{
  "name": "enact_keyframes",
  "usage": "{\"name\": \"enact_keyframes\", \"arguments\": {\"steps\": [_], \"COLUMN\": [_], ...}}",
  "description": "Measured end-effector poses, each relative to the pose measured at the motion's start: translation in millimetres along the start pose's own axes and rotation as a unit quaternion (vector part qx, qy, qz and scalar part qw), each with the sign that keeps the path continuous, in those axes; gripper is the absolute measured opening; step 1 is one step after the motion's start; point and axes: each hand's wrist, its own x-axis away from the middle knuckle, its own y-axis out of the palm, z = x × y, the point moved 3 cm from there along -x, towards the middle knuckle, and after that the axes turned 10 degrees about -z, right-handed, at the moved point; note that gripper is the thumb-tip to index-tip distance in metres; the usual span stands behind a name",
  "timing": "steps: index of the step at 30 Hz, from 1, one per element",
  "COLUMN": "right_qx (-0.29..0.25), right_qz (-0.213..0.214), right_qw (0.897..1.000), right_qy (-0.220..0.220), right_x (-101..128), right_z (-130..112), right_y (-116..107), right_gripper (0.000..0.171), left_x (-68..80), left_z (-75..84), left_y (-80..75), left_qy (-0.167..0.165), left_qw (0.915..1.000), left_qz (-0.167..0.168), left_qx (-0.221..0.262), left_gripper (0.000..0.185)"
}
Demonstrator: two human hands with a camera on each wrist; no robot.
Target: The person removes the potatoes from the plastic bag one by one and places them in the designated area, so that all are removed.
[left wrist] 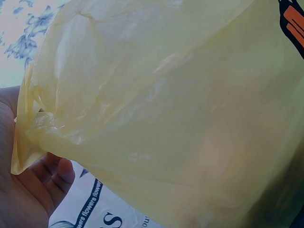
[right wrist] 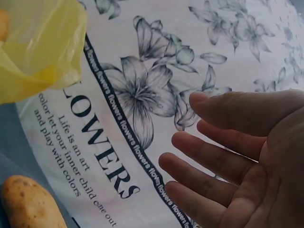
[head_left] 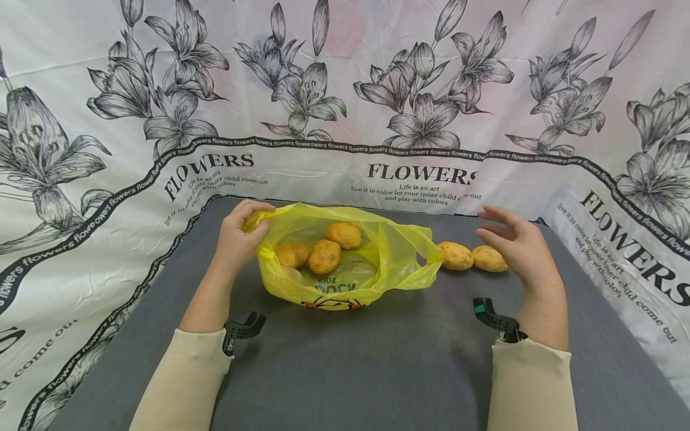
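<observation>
Pinching yellow bag [head_left: 396,257] by left rim with left hand [head_left: 242,230]; holding nothing in loosely curved right hand [head_left: 521,246]. Spotting two loose potatoes [head_left: 456,256] right of bag, just beside nearer right hand, long axes sideways.

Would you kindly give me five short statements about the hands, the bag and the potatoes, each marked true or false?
1. The left hand holds the rim of the yellow bag. True.
2. Two potatoes can be seen outside the bag, on the grey table. True.
3. The right hand is gripping a potato. False: it holds nothing.
4. The bag's mouth is tied shut. False: it is open, and potatoes inside show through it.
5. Both sleeves are black. False: they are cream-coloured.
</observation>
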Motion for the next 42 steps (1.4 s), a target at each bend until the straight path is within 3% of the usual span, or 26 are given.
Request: {"name": "enact_keyframes", "arguments": {"steps": [7,14,25,35,39,42], "right_qx": [-0.014,-0.038,-0.011,-0.022,-0.03,-0.034], "right_qz": [-0.003,-0.012,-0.024,-0.046,-0.059,-0.072], "right_qw": [0.999,0.997,0.995,0.991,0.989,0.989], "right_qy": [-0.044,-0.059,-0.092,-0.125,-0.129,-0.127], "right_x": [3.4,4.2,1.9,0.5,0.7,0.3], "right_z": [-16.2,-30.7,-41.5,-53.5,-59.4,-63.3], "right_y": [5.2,13.9,22.4,35.3,41.1,45.8], "right_gripper": [0.066,0.061,0.059,0.057,0.056,0.055], "left_x": [0.9,0.5,0.7,0.1,-1.0,-4.0], "left_z": [1.7,1.6,-3.2,-1.3,-6.6,-21.2], "left_y": [0.1,-0.2,0.7,1.0,0.5,0.0], "left_qy": [-0.002,-0.003,0.0,0.01,0.007,0.006], "left_qw": [1.0,1.0,1.0,0.9999,0.9999,0.9999], "left_qz": [0.001,0.001,0.003,0.004,0.004,0.005], "left_qx": [-0.001,0.0,-0.005,-0.009,-0.01,-0.01], "left_gripper": [0.022,0.021,0.022,0.022,0.022,0.022]}}
